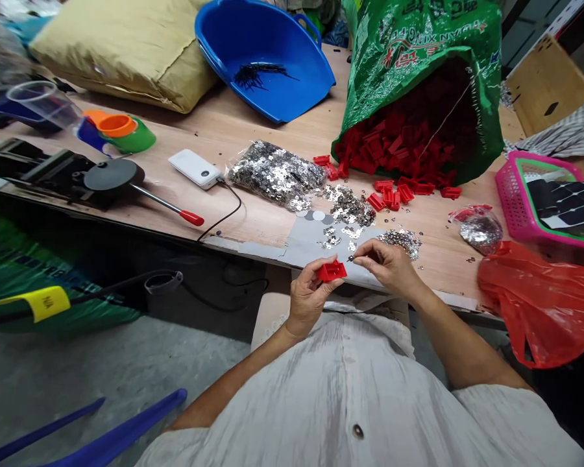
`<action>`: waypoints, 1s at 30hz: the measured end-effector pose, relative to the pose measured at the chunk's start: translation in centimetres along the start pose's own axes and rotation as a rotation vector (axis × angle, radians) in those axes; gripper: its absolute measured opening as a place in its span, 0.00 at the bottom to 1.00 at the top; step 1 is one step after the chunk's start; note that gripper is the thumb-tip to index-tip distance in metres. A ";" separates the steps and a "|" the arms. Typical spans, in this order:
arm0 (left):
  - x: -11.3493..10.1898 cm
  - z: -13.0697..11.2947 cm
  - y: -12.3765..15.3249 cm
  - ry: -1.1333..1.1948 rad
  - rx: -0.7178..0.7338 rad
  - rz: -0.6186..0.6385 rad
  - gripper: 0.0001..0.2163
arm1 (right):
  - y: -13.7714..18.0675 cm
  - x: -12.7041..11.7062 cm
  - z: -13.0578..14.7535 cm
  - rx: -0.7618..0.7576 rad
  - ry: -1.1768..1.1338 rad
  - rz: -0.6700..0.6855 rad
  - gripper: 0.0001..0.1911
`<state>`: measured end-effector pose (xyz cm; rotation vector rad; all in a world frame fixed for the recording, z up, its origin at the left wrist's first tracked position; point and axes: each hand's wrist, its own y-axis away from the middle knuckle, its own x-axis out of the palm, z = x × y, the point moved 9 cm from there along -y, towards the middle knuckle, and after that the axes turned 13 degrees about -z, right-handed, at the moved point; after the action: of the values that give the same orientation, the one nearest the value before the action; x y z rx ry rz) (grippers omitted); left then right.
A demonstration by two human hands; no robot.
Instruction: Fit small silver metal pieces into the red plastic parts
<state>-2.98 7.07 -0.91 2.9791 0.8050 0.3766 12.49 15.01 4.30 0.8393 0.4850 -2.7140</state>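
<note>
My left hand (307,295) grips a small red plastic housing (331,271), its hollow side turned up, at the table's front edge. Just to its right, my right hand (387,264) pinches a tiny dark metal piece (351,258) between thumb and fingertips, apart from the housing. Beyond my hands lie loose flat silver metal pieces (348,206) and a heap of small shiny parts (401,242). Several more red housings (394,194) have spilled from a green woven sack (418,65) lying open on its side.
A clear bag of silver pieces (275,174), a white power bank (194,168) with a cable and a black lever press (53,178) are on the left. A blue scoop-shaped basin (292,78) stands behind. To the right are a pink basket (511,201) and a red plastic bag (540,305).
</note>
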 end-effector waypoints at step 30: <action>1.3 -2.9 1.9 -0.220 0.524 0.105 0.19 | 3.3 1.4 -1.5 0.235 -0.468 0.016 0.09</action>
<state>-1.70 5.98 2.40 3.4612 0.8311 -0.1958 13.25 12.43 1.53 0.2296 0.0600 -2.8557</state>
